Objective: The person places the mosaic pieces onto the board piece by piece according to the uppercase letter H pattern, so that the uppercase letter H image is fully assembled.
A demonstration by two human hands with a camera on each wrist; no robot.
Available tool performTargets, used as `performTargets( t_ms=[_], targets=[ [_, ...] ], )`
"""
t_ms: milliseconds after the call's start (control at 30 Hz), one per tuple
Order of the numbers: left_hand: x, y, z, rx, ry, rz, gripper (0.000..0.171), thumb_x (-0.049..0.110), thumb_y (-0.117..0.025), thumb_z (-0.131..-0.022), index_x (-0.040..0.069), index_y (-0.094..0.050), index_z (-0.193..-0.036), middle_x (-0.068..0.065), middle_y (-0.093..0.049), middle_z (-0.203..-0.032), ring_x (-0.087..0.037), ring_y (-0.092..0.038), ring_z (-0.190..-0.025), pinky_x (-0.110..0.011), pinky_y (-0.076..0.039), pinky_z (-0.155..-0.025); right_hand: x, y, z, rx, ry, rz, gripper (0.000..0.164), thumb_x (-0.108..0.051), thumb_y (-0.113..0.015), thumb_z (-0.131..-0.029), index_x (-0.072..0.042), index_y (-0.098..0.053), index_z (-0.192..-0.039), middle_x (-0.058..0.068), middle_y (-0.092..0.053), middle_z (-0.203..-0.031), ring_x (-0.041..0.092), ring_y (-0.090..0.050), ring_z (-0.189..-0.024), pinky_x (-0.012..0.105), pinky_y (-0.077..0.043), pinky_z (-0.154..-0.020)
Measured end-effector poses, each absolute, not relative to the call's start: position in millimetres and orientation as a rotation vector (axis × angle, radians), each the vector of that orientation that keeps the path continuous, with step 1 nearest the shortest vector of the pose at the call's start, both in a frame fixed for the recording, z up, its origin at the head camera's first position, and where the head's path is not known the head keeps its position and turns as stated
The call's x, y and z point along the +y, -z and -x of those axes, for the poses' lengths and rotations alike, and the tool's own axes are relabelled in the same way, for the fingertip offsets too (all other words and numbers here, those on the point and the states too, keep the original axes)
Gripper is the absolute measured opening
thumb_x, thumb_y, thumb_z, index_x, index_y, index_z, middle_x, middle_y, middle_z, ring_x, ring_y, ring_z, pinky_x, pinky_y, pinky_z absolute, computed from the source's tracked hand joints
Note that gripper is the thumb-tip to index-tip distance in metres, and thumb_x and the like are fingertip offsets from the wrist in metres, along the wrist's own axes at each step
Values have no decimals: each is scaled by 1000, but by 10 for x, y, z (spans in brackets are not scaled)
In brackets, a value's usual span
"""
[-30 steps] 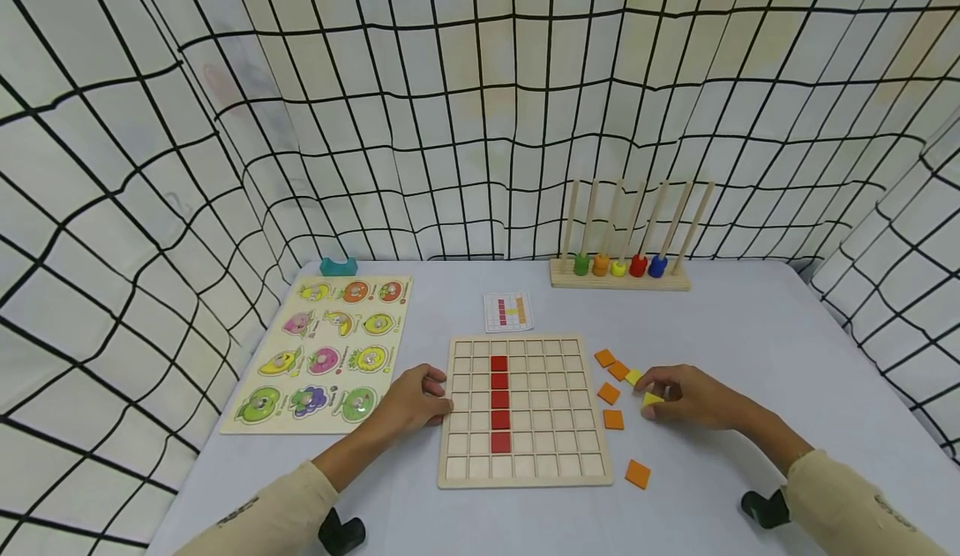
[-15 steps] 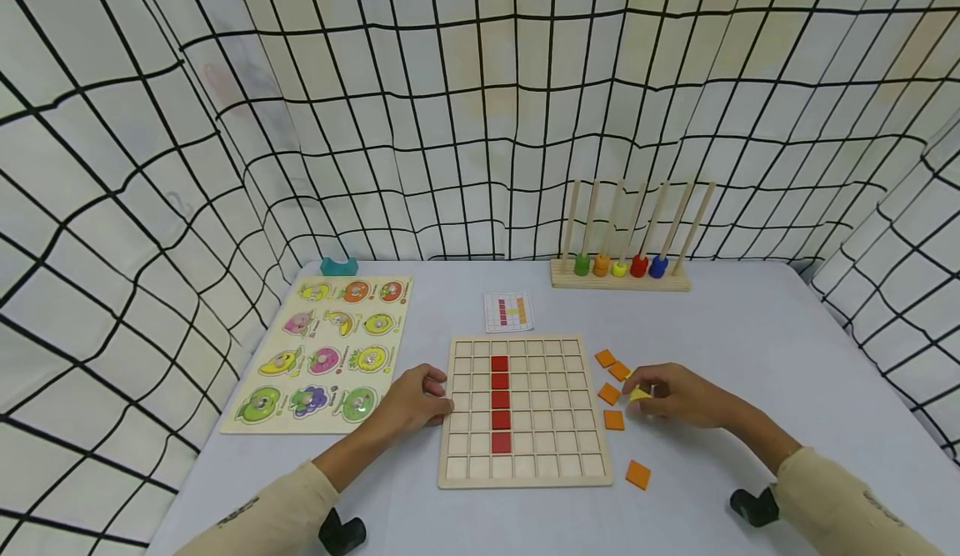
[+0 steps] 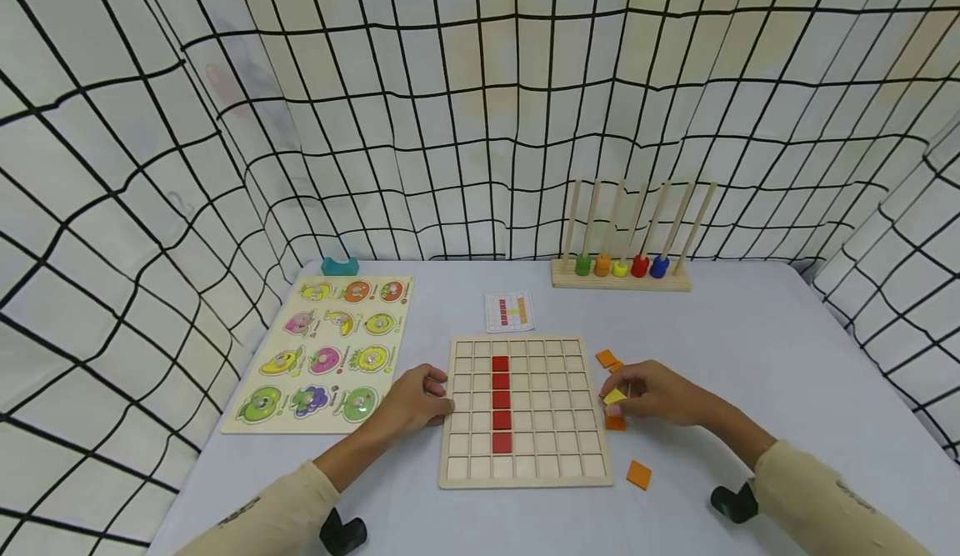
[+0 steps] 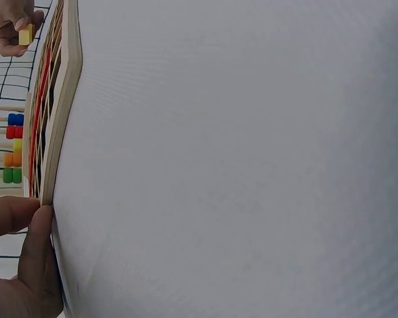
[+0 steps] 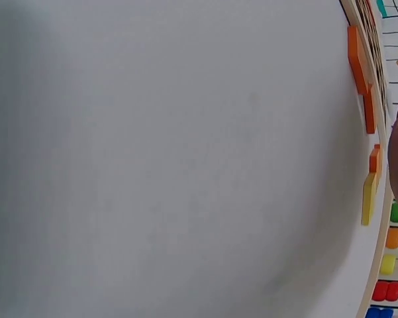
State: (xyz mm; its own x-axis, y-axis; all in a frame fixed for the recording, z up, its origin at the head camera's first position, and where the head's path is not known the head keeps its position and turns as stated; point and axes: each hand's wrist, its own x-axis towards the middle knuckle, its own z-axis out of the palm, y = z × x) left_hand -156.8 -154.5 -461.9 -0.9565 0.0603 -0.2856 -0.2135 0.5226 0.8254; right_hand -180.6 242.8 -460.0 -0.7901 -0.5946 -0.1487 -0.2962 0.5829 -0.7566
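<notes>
My left hand (image 3: pixel 415 396) pinches the left rim of a wooden grid board (image 3: pixel 558 443) between thumb and finger, as the left wrist view shows at the board's edge. A column of several red square tiles (image 3: pixel 501 400) lies in the board's cells. Between thumb and fingertips, my right hand (image 3: pixel 663 391) holds a yellow square tile (image 3: pixel 616 396), raised just beyond the board's right edge. Orange tiles (image 3: pixel 606 358) lie under and around that hand, partly hidden by it. Another yellow tile (image 5: pixel 369 199) lies on the table in the right wrist view.
A small pattern card (image 3: pixel 508 313) lies behind the board. To the left is a fruit puzzle board (image 3: pixel 315 381), with a teal piece (image 3: pixel 340 267) behind it. A peg stand with coloured beads (image 3: pixel 621 279) stands at the back right. One orange tile (image 3: pixel 639 475) lies nearer the front.
My right hand has moved left with the yellow tile, from beside the loose tiles to over them near the board's right edge. The left hand stays in place.
</notes>
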Motion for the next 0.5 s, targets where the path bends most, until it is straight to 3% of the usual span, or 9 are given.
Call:
performTargets(
  t_ms=[233, 500],
  targets=[
    [-1543, 4610, 1560, 2485, -1407, 124, 40, 4, -74, -82, -1, -59, -118, -10, -58, -98, -18, -63, -81, -29, -62, -69, 2306, 4571, 1808, 2393, 1128, 685, 32, -29, -75, -91, -12, -71, -117, 0, -58, -87, 12, -50, -72, 19, -40, -56],
    [-1545, 4608, 1556, 2484, -1408, 132, 39, 4, -74, -82, 0, -59, -118, -10, -58, -99, -18, -63, -81, -29, -62, -70, 2189, 4543, 1799, 2303, 1185, 715, 37, -23, -70, -94, -6, -65, -128, 4, -59, -90, 10, -54, -68, 20, -49, -56]
  ],
)
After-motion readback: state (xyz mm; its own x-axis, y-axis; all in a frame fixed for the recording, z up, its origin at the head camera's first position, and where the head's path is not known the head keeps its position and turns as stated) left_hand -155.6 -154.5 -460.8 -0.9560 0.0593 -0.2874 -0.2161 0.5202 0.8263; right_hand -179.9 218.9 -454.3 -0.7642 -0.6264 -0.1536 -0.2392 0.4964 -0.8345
